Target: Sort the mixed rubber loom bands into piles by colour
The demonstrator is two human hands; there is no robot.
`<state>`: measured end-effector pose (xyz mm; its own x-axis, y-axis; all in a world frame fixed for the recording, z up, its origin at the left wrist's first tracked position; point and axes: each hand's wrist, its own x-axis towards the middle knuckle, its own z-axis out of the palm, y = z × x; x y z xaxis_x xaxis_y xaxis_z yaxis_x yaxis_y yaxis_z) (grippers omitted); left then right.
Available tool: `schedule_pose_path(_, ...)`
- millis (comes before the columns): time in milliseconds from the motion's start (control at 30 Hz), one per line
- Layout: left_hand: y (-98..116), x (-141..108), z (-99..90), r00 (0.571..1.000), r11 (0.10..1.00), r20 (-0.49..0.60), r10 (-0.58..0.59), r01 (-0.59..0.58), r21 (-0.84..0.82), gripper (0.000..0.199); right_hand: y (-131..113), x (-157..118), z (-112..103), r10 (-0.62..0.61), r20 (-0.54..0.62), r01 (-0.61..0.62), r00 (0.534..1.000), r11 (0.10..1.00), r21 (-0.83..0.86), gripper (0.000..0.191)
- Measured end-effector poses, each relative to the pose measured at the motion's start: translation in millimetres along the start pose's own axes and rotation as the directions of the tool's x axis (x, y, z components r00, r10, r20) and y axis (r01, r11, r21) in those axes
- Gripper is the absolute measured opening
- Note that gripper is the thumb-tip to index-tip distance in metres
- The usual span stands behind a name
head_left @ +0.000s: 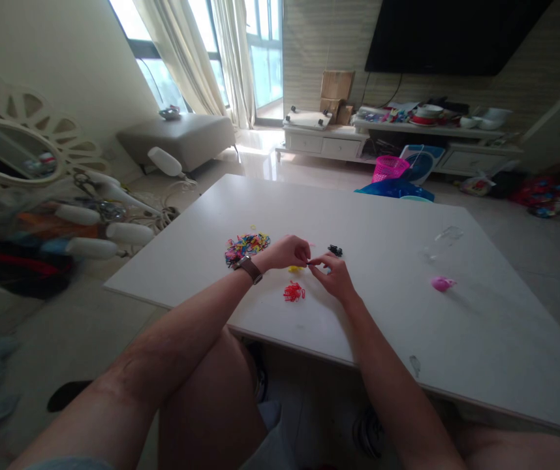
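Note:
My left hand (290, 252), with a watch on its wrist, and my right hand (335, 277) meet fingertip to fingertip above the table. Pinched between them is a small dark piece (308, 263), which looks like a black rubber band. Left of my hands lies a mixed heap of coloured rubber bands (249, 244). Red rubber bands (294, 292) form a pile nearer me. Black rubber bands (335, 250) lie just beyond my right hand. Some yellow rubber bands (294, 269) show under my left hand, partly hidden. Bits of pink and blue peep out around my fingers.
On the right of the white table (397, 313) are a pink object (441, 283) and a clear plastic container (449, 235). Past the far edge stand a pink basket (388, 169) and a blue plastic item (395, 188). A white-armed lamp (130, 234) is at the left.

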<state>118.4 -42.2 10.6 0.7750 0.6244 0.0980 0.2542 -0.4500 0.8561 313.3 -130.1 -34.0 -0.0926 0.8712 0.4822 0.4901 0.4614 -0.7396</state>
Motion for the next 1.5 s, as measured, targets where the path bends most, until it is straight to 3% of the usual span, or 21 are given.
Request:
schedule_pose_path(333, -2, 0, 0.3, 1.0, 1.0, -0.019, -0.004, 0.004, 0.0, 0.014, 5, 2, -10, 0.013, -0.051, -0.018, 0.999, 0.996, -0.083, 0.01)
schedule_pose_path(567, 3, -4, -4.5, 0.999, 0.998, -0.044, -0.009, 0.011, 0.065, 0.013, 27, 6, -36, 0.192, -0.276, -0.256, 0.942, 0.941, -0.221, 0.011)
schedule_pose_path(933, 2, -8, -5.6, 0.995, 0.993, -0.04, -0.088, 0.085, -0.082, 0.017, 46, 0, -35, 0.345, -0.229, -0.413, 0.91, 0.799, -0.436, 0.013)
schedule_pose_path(1000, 2, -8, -5.1, 0.995, 0.992, -0.042, -0.093, 0.089, -0.085, 0.017, 42, 0, -33, 0.283, -0.274, -0.378, 0.919, 0.828, -0.414, 0.012)
schedule_pose_path(1067, 2, -8, -4.7, 0.994, 0.993, -0.048, -0.094, 0.09, -0.079, 0.016, 34, 1, -29, 0.162, -0.289, -0.262, 0.944, 0.899, -0.351, 0.015)
schedule_pose_path(1167, 3, -6, -4.0, 0.994, 0.993, -0.058, -0.093, 0.089, -0.076, 0.017, 18, 0, -18, -0.033, -0.167, -0.002, 0.985, 0.978, -0.206, 0.015)
schedule_pose_path(1233, 3, -5, -3.3, 0.994, 0.994, -0.06, -0.086, 0.081, -0.073, 0.017, 9, -1, -9, -0.114, -0.082, 0.103, 0.99, 0.986, -0.134, 0.01)
schedule_pose_path(1367, 2, -4, -1.1, 0.997, 0.997, -0.046, -0.061, 0.058, -0.046, 0.015, 1, -2, 5, -0.134, -0.017, 0.133, 0.991, 0.99, -0.045, 0.01)
schedule_pose_path(1500, 0, -2, 1.4, 0.998, 0.999, -0.04, -0.042, 0.042, 0.007, 0.014, 0, -2, 3, -0.068, 0.02, 0.069, 0.997, 0.995, -0.076, 0.012)
